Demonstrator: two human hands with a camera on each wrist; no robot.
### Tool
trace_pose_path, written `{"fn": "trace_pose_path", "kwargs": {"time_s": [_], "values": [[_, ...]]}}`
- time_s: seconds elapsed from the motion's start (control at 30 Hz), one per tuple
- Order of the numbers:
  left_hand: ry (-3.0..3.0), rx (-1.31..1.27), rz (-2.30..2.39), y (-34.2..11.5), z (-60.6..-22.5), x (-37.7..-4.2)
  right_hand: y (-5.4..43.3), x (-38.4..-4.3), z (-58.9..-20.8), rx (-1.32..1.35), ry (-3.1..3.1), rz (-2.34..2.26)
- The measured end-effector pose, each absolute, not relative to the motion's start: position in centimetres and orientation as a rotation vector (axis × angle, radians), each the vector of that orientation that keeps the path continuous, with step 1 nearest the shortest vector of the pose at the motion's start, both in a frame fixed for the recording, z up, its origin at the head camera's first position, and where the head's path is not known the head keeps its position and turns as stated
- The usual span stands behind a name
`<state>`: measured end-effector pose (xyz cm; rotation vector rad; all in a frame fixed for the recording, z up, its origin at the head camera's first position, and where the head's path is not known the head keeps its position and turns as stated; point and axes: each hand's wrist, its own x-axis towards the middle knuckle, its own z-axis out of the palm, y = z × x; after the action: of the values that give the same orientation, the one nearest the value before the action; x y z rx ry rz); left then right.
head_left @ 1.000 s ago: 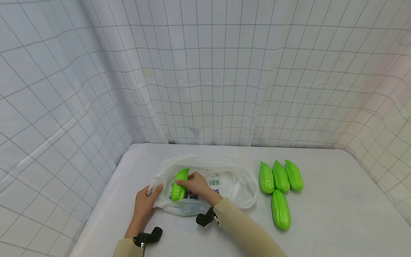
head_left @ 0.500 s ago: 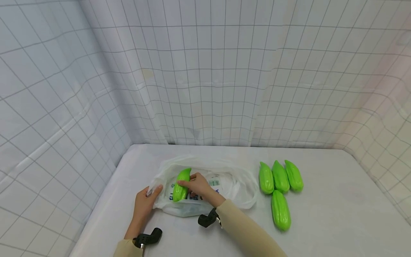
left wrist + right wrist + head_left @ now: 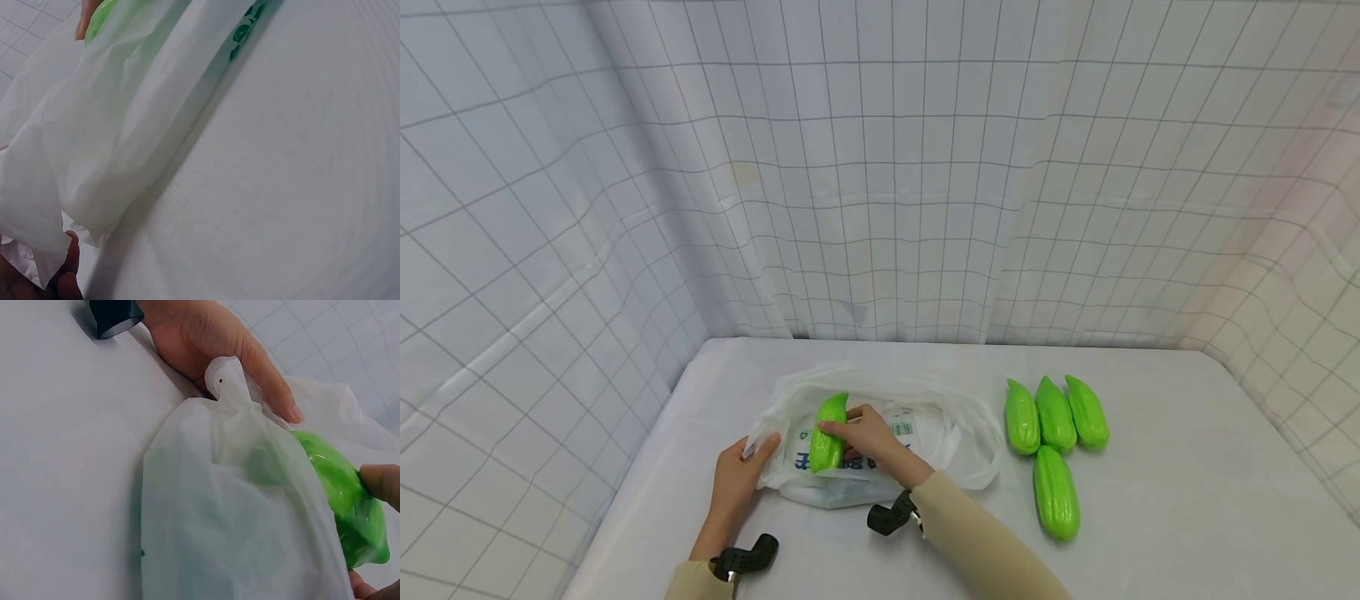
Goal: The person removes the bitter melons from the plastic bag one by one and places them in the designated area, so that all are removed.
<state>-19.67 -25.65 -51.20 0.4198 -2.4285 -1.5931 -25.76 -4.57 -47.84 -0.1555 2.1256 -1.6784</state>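
A white plastic bag point(image 3: 917, 379) with blue print and a barcode lies on its side, its mouth held wide. At its left end my left hand point(image 3: 741, 471) grips the rim between thumb and fingers; the left wrist view shows the bag's edge point(image 3: 34, 244) bunched there. Inside the mouth, my right hand point(image 3: 872, 435) holds a glossy bright green gourd-shaped thing point(image 3: 827, 450), ribbed and tapered to a point, thumb on top. In the right wrist view the green gourd point(image 3: 340, 481) stands partly behind the bag's near wall, which hides its left part.
Several similar green gourds lie right of the bag: three side by side, one of them the middle gourd point(image 3: 1056, 414), and a nearer gourd point(image 3: 1057, 493) below them. White sheets with a grid pattern point(image 3: 880, 183) surround the white table point(image 3: 1180, 467).
My right hand has shifted slightly to the right with the green gourd, which now stands more upright over the bag's print. The left hand keeps its place on the rim.
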Motion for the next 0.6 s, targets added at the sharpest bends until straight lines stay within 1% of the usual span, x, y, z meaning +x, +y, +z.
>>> {"fn": "trace_pose_path", "kwargs": {"time_s": [0.3,0.6], "values": [[-2.416,0.399,-1.562,-25.7,-51.1,-19.6,-3.3,-25.4,-47.4,-0.149,2.060,-1.766],[-2.416,0.389,-1.568,-25.7,-51.1,-19.5,-2.6,-24.4,-46.3,-0.227,2.089,-1.791]]}}
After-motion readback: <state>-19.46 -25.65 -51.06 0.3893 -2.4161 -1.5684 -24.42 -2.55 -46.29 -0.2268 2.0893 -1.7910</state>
